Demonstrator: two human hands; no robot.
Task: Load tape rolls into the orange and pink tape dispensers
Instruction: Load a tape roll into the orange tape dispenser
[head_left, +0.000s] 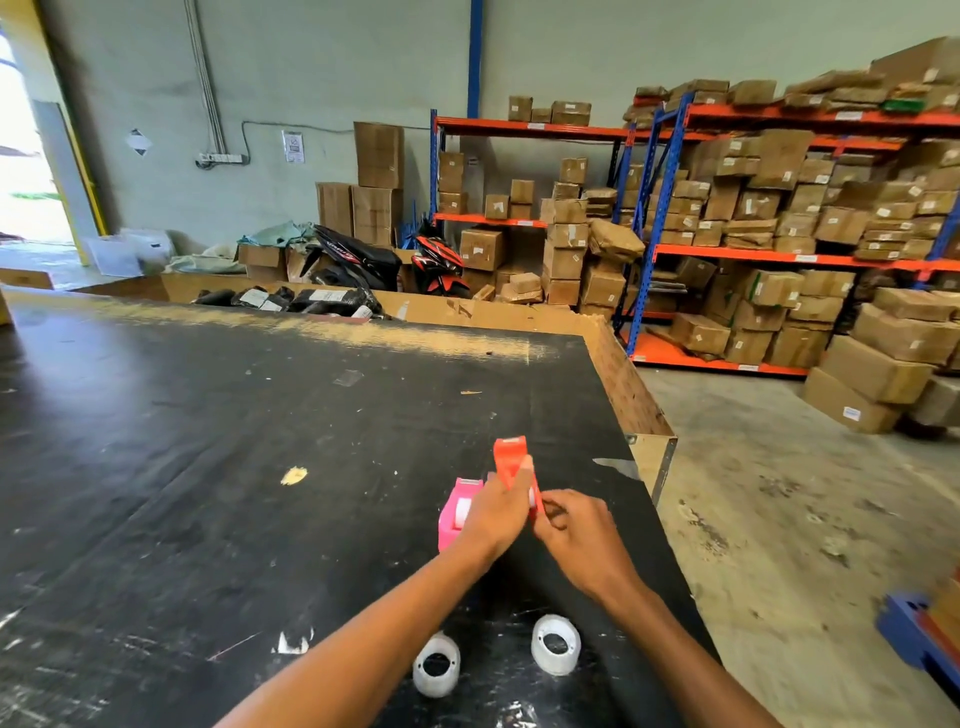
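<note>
My left hand (492, 514) grips the orange tape dispenser (510, 458) and holds it tilted above the black table (208, 441). My right hand (574, 530) touches the dispenser's lower end, fingers pinched there; what they pinch is hidden. The pink tape dispenser (453, 514) stands on the table just left of my left hand, partly covered by it, with a white roll showing inside. Two white tape rolls lie near the table's front edge, one roll (436, 665) under my left forearm and the other roll (556, 643) between my forearms.
The table's right edge (654, 447) runs close to my hands, with concrete floor beyond. Shelves of cardboard boxes (779, 218) fill the right. A cardboard bin with black parcels (311, 301) sits behind the table. A blue object (914, 634) is at far right.
</note>
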